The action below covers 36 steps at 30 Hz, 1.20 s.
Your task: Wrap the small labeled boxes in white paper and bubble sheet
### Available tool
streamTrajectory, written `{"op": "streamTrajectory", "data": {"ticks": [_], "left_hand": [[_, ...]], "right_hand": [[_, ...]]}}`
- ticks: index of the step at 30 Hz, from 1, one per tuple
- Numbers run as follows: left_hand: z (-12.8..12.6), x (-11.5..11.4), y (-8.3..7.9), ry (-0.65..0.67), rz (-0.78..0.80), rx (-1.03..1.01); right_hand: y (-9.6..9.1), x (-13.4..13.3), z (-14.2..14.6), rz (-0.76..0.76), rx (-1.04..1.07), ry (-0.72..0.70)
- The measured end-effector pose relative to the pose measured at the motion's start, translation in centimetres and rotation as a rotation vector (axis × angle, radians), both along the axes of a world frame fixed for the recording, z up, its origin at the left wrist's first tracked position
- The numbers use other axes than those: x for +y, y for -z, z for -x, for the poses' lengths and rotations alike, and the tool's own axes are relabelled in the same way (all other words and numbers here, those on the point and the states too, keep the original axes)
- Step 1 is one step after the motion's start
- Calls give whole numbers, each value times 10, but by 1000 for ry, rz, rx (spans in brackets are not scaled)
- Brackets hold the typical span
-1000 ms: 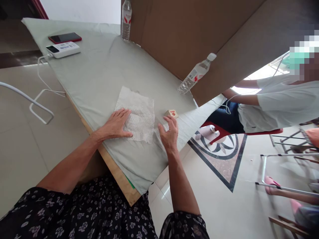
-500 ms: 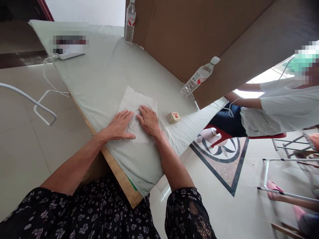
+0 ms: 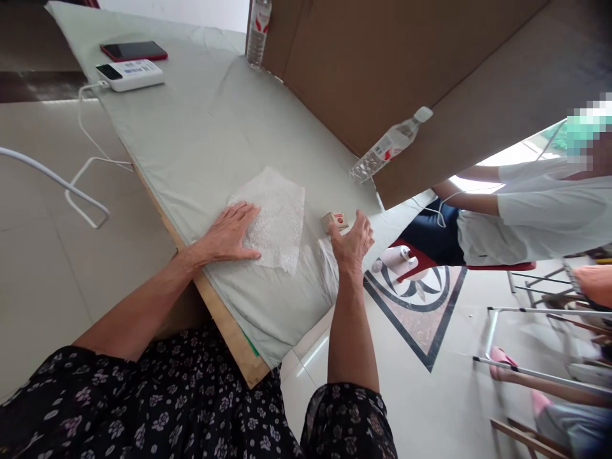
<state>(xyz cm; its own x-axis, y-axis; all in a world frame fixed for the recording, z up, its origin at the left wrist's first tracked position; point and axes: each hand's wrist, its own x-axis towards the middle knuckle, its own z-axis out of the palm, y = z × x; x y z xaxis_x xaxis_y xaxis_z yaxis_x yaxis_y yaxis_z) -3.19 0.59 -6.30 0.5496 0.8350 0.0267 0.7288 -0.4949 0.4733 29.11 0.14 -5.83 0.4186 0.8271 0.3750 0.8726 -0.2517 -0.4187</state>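
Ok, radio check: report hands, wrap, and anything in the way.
Left hand flat on bubble wrap. Right hand open by small box; contact unclear. Nearer bottle beyond, clear of both hands.

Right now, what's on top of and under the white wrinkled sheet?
On the sheet: the left hand, over its left side. Around it, pale tablecloth shows; whatever is directly underneath is covered and can't be made out.
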Motion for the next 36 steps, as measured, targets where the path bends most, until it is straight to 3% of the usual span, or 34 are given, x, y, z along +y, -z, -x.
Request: {"op": "streamTrajectory", "data": {"ticks": [4, 8, 11, 14, 18, 23, 36], "left_hand": [[3, -2, 8, -82, -69, -124], [3, -3, 11, -120, -117, -137], [2, -2, 11, -120, -120, -163], [4, 0, 13, -135, -113, -216], [7, 4, 21, -154, -112, -301], [8, 6, 26, -147, -126, -312], [5, 2, 15, -141, -122, -222]], "right_hand": [[11, 1, -13, 67, 183, -29], [6, -3, 4, -39, 345, -164], [-10, -8, 32, -98, 418, -401], [-22, -8, 66, -58, 430, -685], [-12, 1, 99, 95, 361, -901], [9, 9, 106, 190, 257, -913], [19, 3, 110, 154, 298, -837]]}}
